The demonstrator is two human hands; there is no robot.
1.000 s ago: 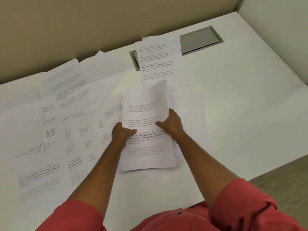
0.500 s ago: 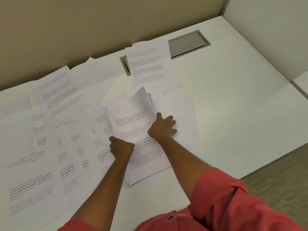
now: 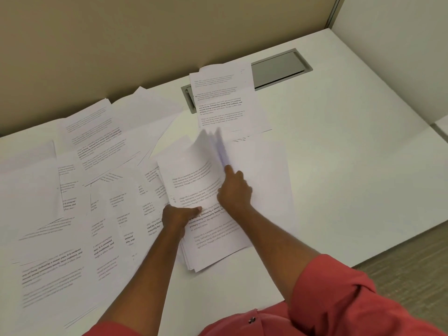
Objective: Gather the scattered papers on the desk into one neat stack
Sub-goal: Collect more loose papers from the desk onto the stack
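A thick stack of printed sheets (image 3: 208, 234) lies tilted on the white desk (image 3: 351, 178) in front of me. My left hand (image 3: 177, 217) grips the stack's left edge, thumb on top. My right hand (image 3: 235, 190) holds the stack's right edge, where the top right corners are lifted and blurred. Several loose printed sheets (image 3: 72, 214) lie overlapping across the left half of the desk. One printed sheet (image 3: 220, 100) lies further back, and a blank sheet (image 3: 264, 180) lies flat right of the stack.
A grey cable hatch (image 3: 278, 69) is set into the desk at the back, partly covered by the far sheet. A beige partition (image 3: 145, 40) borders the desk behind. The desk's front edge meets carpet (image 3: 400, 270) at the lower right.
The stack has turned anticlockwise and shifted slightly left. My right hand moved from flat on the stack to its right edge, where the upper corners now lift and blur.
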